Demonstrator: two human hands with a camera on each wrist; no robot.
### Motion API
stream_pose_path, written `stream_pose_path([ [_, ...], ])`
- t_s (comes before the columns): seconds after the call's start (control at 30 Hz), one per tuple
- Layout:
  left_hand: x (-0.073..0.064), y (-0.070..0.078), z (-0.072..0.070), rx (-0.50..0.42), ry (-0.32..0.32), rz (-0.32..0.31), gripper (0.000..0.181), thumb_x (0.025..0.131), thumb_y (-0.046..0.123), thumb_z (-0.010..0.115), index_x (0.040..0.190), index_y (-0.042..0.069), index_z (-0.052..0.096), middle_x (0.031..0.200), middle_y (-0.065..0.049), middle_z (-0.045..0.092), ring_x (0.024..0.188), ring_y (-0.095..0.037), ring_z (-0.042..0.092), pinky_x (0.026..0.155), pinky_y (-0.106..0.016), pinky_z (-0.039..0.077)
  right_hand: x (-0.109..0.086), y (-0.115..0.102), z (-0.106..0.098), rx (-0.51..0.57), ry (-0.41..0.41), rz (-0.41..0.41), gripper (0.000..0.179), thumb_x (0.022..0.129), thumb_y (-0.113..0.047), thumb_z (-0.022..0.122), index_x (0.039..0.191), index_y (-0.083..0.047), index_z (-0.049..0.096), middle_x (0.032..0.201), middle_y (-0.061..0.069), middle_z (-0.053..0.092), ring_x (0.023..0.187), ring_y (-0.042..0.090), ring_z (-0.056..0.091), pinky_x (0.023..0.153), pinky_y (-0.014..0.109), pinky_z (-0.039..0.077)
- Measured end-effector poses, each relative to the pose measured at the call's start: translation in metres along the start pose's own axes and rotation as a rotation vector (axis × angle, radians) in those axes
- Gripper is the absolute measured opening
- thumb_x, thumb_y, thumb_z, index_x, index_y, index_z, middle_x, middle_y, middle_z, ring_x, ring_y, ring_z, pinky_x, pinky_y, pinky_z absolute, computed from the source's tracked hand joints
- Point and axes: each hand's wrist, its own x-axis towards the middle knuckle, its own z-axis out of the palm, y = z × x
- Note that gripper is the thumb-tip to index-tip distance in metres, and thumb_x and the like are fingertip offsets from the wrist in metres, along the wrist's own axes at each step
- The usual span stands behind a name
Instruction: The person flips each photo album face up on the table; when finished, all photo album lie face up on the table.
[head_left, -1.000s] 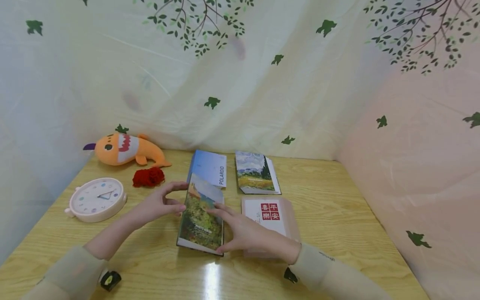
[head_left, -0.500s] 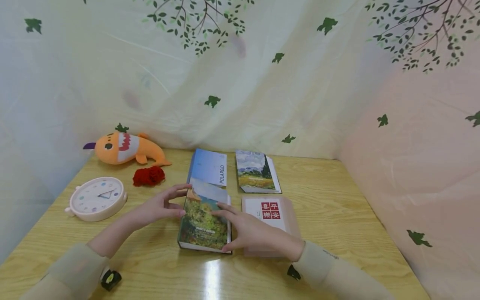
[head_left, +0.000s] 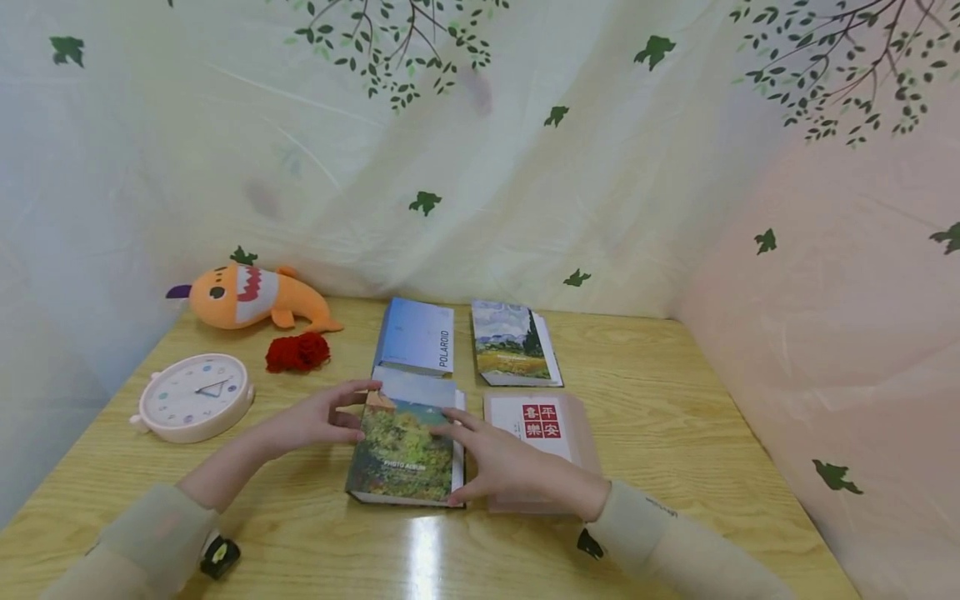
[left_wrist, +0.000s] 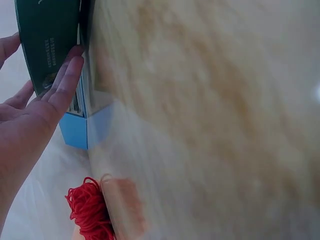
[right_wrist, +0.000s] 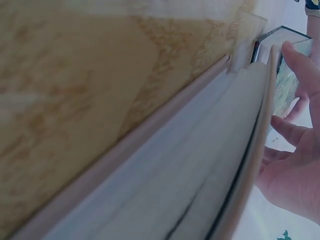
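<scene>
Photo album (head_left: 408,450): painted foliage cover, lettered PHOTO ALBUM; lying on the wooden table (head_left: 660,433), between both hands; white page edges towards 3 o'clock, dark green spine with pale lettering towards 9 o'clock, the latter legible only in part in the left wrist view.
Left hand (head_left: 318,418): at the album's 9 o'clock; loosely spread, fingers gently bent, laid against the spine side, upper fingertips by the 11 o'clock corner; firmness of contact impossible to tell.
Right hand (head_left: 495,458): at the album's 3 o'clock; widely spread, fingertips on the cover edge towards 2 o'clock, thumb by the 5 o'clock corner; touching, not wrapped round.
Surrounding stock, bearings from the album in the head view:
Blue book (head_left: 416,333), marked POLAROID: 12 o'clock, just beside the album's far edge, contact unclear.
Landscape-covered album (head_left: 510,342): 2 o'clock, near.
Pink-covered book (head_left: 540,425), red-block characters: 3 o'clock, partly hidden by the right hand and wrist.
Red yarn (head_left: 297,353): 10 o'clock.
Orange plush toy (head_left: 258,300): 10 o'clock, beyond the yarn.
Pale pink clock (head_left: 195,398): 9 o'clock, face up, well apart.
Pale backdrop (head_left: 480,167), leaf-printed: 12 o'clock, behind everything
</scene>
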Motion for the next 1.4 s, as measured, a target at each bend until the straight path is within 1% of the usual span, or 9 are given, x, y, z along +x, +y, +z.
stream_pose_path([
  [0.2, -0.001, -0.006, 0.001, 0.024, -0.017, -0.010, 0.075, 0.088, 0.020, 0.068, 0.149, 0.008, 0.026, 0.148, -0.025, 0.030, 0.118, -0.035, 0.054, 0.090, -0.037, 0.051, 0.001, 0.000, 0.002, 0.000, -0.005, -0.003, 0.090, 0.074, -0.057, 0.072, 0.148, -0.034, 0.028, 0.159, -0.001, 0.010, 0.138, 0.030, 0.031, 0.103, 0.048, 0.039],
  [0.3, -0.001, -0.007, 0.000, 0.078, -0.006, -0.015, 0.074, 0.087, 0.022, 0.069, 0.148, 0.010, 0.029, 0.147, -0.024, 0.033, 0.114, -0.033, 0.057, 0.088, -0.037, 0.052, 0.001, -0.001, 0.002, 0.010, -0.007, 0.001, 0.088, 0.074, -0.058, 0.071, 0.148, -0.036, 0.028, 0.159, -0.002, 0.009, 0.138, 0.029, 0.030, 0.103, 0.049, 0.039],
  [0.47, -0.004, -0.006, -0.004, 0.186, 0.007, -0.015, 0.070, 0.086, 0.026, 0.070, 0.146, 0.011, 0.035, 0.142, -0.020, 0.042, 0.110, -0.029, 0.056, 0.090, -0.043, 0.050, 0.002, -0.002, 0.002, 0.020, -0.012, -0.011, 0.087, 0.074, -0.059, 0.070, 0.147, -0.037, 0.029, 0.159, -0.001, 0.011, 0.140, 0.028, 0.026, 0.105, 0.049, 0.037],
  [0.83, -0.009, -0.001, -0.010, 0.289, -0.009, -0.029, 0.062, 0.085, 0.028, 0.070, 0.138, 0.008, 0.045, 0.134, -0.016, 0.051, 0.114, -0.034, 0.052, 0.094, -0.052, 0.045, -0.001, 0.000, 0.003, 0.078, -0.027, -0.002, 0.082, 0.075, -0.058, 0.070, 0.145, -0.038, 0.032, 0.158, -0.004, 0.011, 0.141, 0.024, 0.024, 0.107, 0.046, 0.036],
  [1.03, -0.010, 0.007, -0.007, 0.496, 0.089, 0.016, 0.067, 0.081, 0.036, 0.074, 0.136, 0.007, 0.048, 0.139, -0.023, 0.044, 0.123, -0.043, 0.043, 0.096, -0.062, 0.039, -0.011, 0.000, -0.006, 0.122, -0.035, 0.078, 0.080, 0.076, -0.052, 0.073, 0.144, -0.040, 0.032, 0.158, -0.004, 0.013, 0.139, 0.023, 0.029, 0.106, 0.043, 0.037],
  [1.13, -0.009, 0.015, -0.003, 0.571, 0.151, 0.016, 0.067, 0.081, 0.037, 0.074, 0.136, 0.009, 0.049, 0.143, -0.026, 0.036, 0.128, -0.048, 0.035, 0.097, -0.065, 0.035, -0.014, 0.003, -0.012, 0.076, -0.007, 0.074, 0.081, 0.077, -0.048, 0.074, 0.145, -0.037, 0.033, 0.157, 0.000, 0.018, 0.139, 0.026, 0.030, 0.104, 0.043, 0.039],
  [1.2, -0.007, 0.021, 0.002, 0.584, 0.172, 0.030, 0.066, 0.082, 0.035, 0.073, 0.137, 0.009, 0.048, 0.145, -0.027, 0.033, 0.129, -0.048, 0.033, 0.098, -0.065, 0.034, -0.017, 0.006, -0.018, 0.046, 0.017, 0.058, 0.081, 0.076, -0.045, 0.076, 0.145, -0.031, 0.035, 0.156, 0.004, 0.022, 0.139, 0.027, 0.030, 0.105, 0.044, 0.038],
  [1.27, -0.005, 0.029, 0.007, 0.585, 0.180, 0.050, 0.065, 0.083, 0.032, 0.073, 0.138, 0.009, 0.047, 0.145, -0.025, 0.034, 0.127, -0.044, 0.039, 0.098, -0.062, 0.036, -0.019, 0.010, -0.025, 0.028, 0.040, 0.037, 0.081, 0.076, -0.041, 0.077, 0.145, -0.025, 0.037, 0.154, 0.008, 0.026, 0.139, 0.029, 0.030, 0.105, 0.045, 0.038],
  [1.4, 0.002, 0.044, 0.023, 0.585, 0.184, 0.095, 0.066, 0.083, 0.026, 0.073, 0.139, 0.006, 0.044, 0.144, -0.025, 0.035, 0.110, -0.033, 0.058, 0.093, -0.053, 0.045, -0.027, 0.021, -0.037, 0.016, 0.096, 0.018, 0.079, 0.077, -0.040, 0.077, 0.143, -0.017, 0.040, 0.151, 0.011, 0.031, 0.134, 0.029, 0.037, 0.102, 0.046, 0.041],
])
